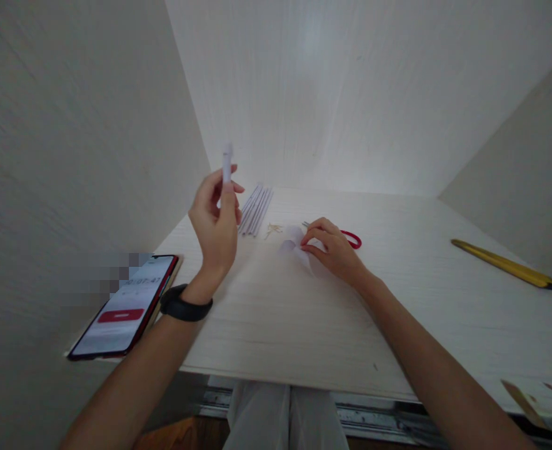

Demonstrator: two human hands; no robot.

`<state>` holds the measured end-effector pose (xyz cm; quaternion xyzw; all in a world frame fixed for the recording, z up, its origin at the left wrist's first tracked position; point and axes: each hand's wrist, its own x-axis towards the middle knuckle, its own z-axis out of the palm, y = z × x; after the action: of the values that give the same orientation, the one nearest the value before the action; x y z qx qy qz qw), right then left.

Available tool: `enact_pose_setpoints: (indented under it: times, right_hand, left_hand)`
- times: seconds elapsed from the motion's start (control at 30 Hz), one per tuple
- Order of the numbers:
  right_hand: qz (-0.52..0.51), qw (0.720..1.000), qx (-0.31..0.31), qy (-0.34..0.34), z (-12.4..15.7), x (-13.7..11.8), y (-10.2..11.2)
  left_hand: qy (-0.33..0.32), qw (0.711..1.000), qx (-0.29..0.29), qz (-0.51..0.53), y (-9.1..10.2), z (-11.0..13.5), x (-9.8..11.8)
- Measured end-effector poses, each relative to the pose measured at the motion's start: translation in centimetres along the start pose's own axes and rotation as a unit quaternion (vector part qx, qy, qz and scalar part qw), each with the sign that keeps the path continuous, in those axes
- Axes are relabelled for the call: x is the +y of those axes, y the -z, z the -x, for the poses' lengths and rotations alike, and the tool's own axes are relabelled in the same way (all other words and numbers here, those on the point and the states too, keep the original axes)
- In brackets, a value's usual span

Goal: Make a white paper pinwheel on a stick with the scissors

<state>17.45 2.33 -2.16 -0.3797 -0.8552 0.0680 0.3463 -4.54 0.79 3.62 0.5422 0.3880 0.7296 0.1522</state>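
My left hand [215, 228] is raised above the table, its thumb and fingers closed around a slim white paper tube [227, 165] held upright. Lower and to the right, my right hand [336, 253] pinches the middle of a white paper piece with curved blades, like a pinwheel [289, 245], close to the tabletop. Just left of that paper lie several short thin wooden sticks [274, 229]. Scissors with a red handle [354, 240] are partly hidden behind my right hand. Several white paper tubes [257, 211] lie side by side behind my left hand.
A phone [125, 312] showing a running timer lies at the table's left edge, beside my left forearm. To the far right is a long yellow tool [505, 264] with a dark tip. Pale panels [313, 106] enclose the white table [276, 331] at the back and sides.
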Motion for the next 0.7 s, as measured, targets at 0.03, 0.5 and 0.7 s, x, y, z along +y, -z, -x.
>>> enact_pose_setpoints:
  times: [0.03,0.5,0.7]
  right_hand:
    - [-0.001,1.0,0.014,-0.004,0.0,-0.1,0.1]
    - [-0.011,0.975,0.207,-0.077,-0.1,-0.6,1.1]
    - [-0.219,0.928,0.238,-0.187,-0.2,1.6,-0.8]
  left_hand:
    - [0.017,0.998,0.014,0.059,-0.1,-0.3,0.1]
    - [0.284,0.908,-0.306,0.038,-1.9,3.2,-3.5]
    - [0.272,0.892,-0.357,0.051,-2.5,4.4,-4.0]
